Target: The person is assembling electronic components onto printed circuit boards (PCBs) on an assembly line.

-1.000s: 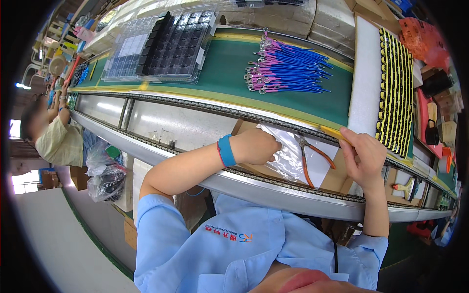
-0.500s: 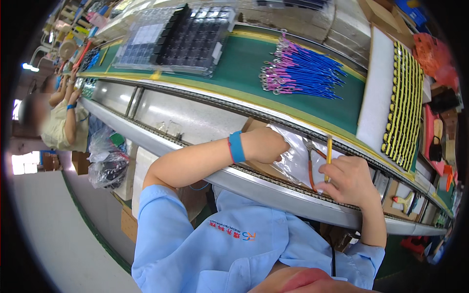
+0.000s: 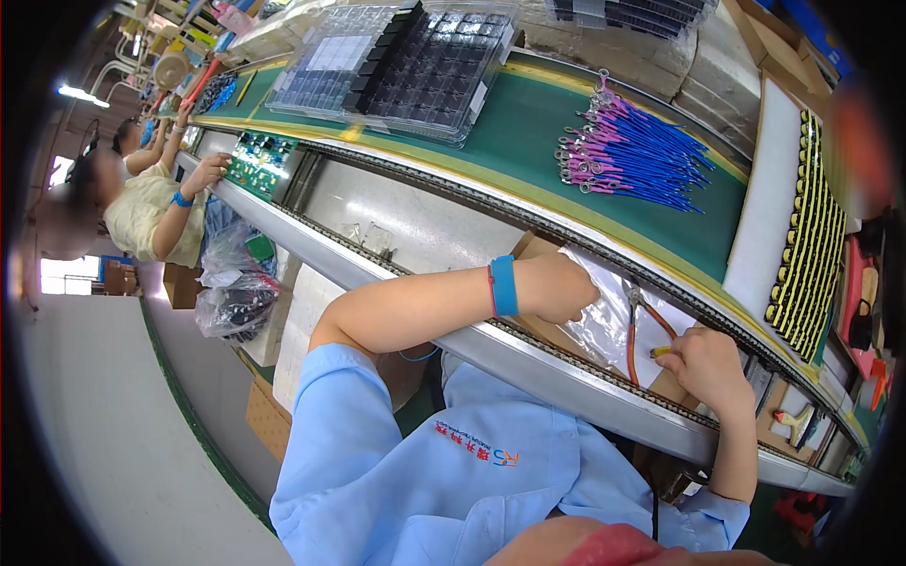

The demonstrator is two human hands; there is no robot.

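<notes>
Here, the right hand (image 3: 710,365) curls round a yellow stick (image 3: 661,352), pliers (image 3: 631,335) at ten o'clock; the left hand (image 3: 561,287) curls by a bag (image 3: 597,330), its grip unclear to me.

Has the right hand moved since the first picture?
Yes: the right hand has come back from the green belt toward the near silver rail.

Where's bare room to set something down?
Bare green belt lies between the compartment tray and the blue wires, and more between the wires and white board. The pale panel left of the cardboard box is mostly bare. It's crowded at the pliers and clear plastic, with the left hand and right hand close by.
</notes>
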